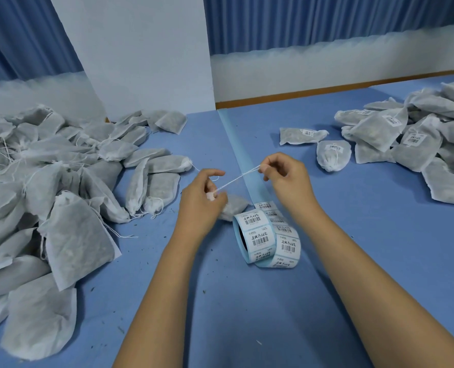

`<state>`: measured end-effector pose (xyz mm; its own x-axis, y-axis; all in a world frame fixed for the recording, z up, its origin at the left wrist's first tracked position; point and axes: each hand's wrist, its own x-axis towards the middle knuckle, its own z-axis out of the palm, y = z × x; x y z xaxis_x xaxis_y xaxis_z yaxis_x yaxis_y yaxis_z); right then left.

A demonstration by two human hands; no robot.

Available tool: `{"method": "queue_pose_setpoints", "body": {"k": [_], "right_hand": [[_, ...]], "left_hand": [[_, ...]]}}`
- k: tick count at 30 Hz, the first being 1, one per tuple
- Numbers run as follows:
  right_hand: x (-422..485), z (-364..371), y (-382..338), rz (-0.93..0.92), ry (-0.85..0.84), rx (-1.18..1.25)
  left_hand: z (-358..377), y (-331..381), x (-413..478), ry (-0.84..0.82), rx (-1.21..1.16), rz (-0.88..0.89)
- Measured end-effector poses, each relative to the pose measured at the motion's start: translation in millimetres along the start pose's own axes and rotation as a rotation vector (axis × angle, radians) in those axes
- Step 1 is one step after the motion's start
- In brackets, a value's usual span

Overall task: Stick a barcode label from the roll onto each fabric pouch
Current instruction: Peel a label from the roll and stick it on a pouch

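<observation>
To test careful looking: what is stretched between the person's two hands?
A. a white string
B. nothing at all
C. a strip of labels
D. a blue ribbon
A: a white string runs taut from the left hand to the right hand, both pinching it, while the label roll lies on the table below.

Left hand (203, 200) gripping pouch (234, 207) neck, right hand (284, 176) pinching taut drawstring (236, 179), label roll (255, 235) just beside
</observation>
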<state>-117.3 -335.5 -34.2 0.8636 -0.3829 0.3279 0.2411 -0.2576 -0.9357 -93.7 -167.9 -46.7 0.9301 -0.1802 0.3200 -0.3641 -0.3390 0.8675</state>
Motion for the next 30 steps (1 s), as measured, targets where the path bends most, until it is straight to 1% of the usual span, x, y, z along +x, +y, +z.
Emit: {"method": "queue_pose_setpoints", "body": {"k": [2,4,7,9,11,13,15,16,18,22,24,26,27,28,30], "right_hand": [[0.4,-3.3,-3.4,0.014,-0.013,0.111],[-1.8,-2.9,-6.5,0.018,-0.025,0.172],[-6.4,2.4,-8.4,0.019,-0.06,0.198],[-9.6,6.8,-7.8,0.007,-0.156,0.164],[-12.0,11.3,-5.6,-0.006,-0.259,0.061],[-13.0,15.7,-2.9,0.007,-0.3,-0.014],[-13.3,18.7,-1.2,0.041,-0.305,-0.006],[-13.2,19.3,-0.8,0.052,-0.305,0.006],[-11.7,19.6,0.1,0.058,-0.296,0.002],[-9.1,18.4,1.2,0.081,-0.266,0.001],[-9.3,17.7,2.4,0.079,-0.246,0.038],[-8.1,16.3,2.9,0.1,-0.213,0.078],[-7.3,16.1,3.5,0.114,-0.194,0.097],[-7.3,16.5,3.6,0.125,-0.179,0.107],[-9.3,19.5,2.1,0.129,-0.179,0.103]], "left_hand": [[-1.9,-3.2,2.3,0.142,0.111,0.017],[-4.8,-6.4,4.7,0.253,0.099,0.0],[-4.4,-6.9,5.9,0.331,-0.085,-0.086],[-3.1,-4.4,5.0,0.391,-0.203,-0.162],[-3.1,-2.1,4.5,0.438,-0.375,-0.278],[-4.5,-0.4,4.8,0.409,-0.602,-0.419],[-6.1,2.3,6.9,0.291,-0.812,-0.535],[-6.3,4.1,7.3,0.233,-0.889,-0.576],[-5.7,8.0,6.6,0.179,-1.0,-0.624],[-3.1,11.3,4.9,0.131,-1.011,-0.562],[-3.9,10.6,5.1,0.08,-1.1,-0.511],[-3.5,10.3,6.6,0.076,-1.166,-0.471],[-1.7,11.7,6.7,0.083,-1.142,-0.45],[1.6,12.2,6.0,0.091,-1.058,-0.429],[10.3,13.3,2.5,0.129,-0.786,-0.378]]}}
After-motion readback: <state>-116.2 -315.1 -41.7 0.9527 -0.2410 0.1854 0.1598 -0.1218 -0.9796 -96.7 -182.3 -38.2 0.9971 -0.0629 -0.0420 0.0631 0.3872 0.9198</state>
